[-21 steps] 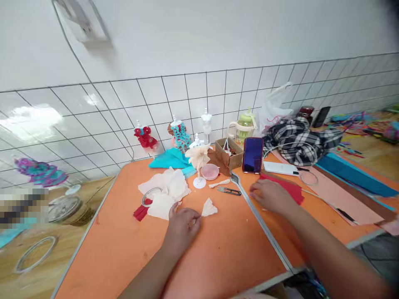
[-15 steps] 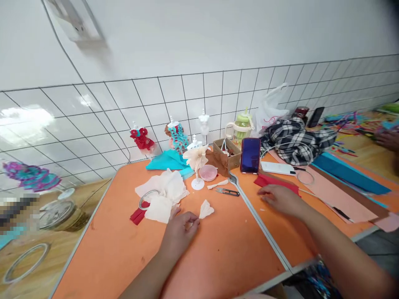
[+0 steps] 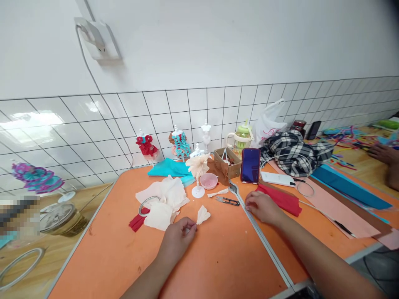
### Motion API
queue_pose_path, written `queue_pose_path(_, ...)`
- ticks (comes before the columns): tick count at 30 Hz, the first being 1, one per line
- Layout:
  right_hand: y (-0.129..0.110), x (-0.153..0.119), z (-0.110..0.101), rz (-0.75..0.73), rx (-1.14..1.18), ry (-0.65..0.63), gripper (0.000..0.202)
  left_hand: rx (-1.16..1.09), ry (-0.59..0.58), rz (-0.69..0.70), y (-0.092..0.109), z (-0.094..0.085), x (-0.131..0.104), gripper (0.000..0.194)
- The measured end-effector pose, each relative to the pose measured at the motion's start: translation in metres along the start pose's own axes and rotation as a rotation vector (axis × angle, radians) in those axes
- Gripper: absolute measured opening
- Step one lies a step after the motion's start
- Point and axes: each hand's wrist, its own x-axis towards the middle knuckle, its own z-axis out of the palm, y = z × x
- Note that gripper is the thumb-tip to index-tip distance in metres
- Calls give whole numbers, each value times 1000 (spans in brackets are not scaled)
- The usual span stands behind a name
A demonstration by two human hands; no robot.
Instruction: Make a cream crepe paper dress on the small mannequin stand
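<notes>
Between the thumb and fingers of my left hand (image 3: pixel 177 238) is the narrow end of a cream crepe-paper petal (image 3: pixel 203 214), its wide end fanned out to the right. My right hand (image 3: pixel 263 207) rests low over the table seam with loosely bent fingers and nothing visible in them. Beside it lies a red crepe-paper strip (image 3: pixel 283 202). Thread snips (image 3: pixel 229 201) and a twisted cream paper scrap (image 3: pixel 218 193) lie between the hands. Behind them a small white dress form (image 3: pixel 198 192) wears a cream paper skirt. Cream crepe sheets (image 3: pixel 159 216) with a roll of tape (image 3: pixel 144 206) are left of my left hand.
More dressed forms (image 3: pixel 146 146) stand along the tiled wall. A pink bowl (image 3: pixel 208 181), a cardboard box (image 3: pixel 234 168), an upright phone (image 3: pixel 250 165), a drink bottle (image 3: pixel 243 137) and plaid cloth (image 3: pixel 288 153) line the back. Another person's hand (image 3: pixel 382 153) is at far right.
My right hand has moved left, away from the red strip toward the seam. My left hand keeps its pinch on the petal. The view has tilted up slightly.
</notes>
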Motion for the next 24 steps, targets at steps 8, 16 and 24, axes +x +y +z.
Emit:
queue_pose_path(8,-125,12,62,114,907,-431,29,-392,208,-74,1,5,12,18)
queue_pose_path(16,-132,8,106,159,1146,-277,35,-394,231,0,-1,11,3,13)
queue_pose_path(24,-134,5,103,205,1200,-245,37,-310,243,61,7,13,-4,12)
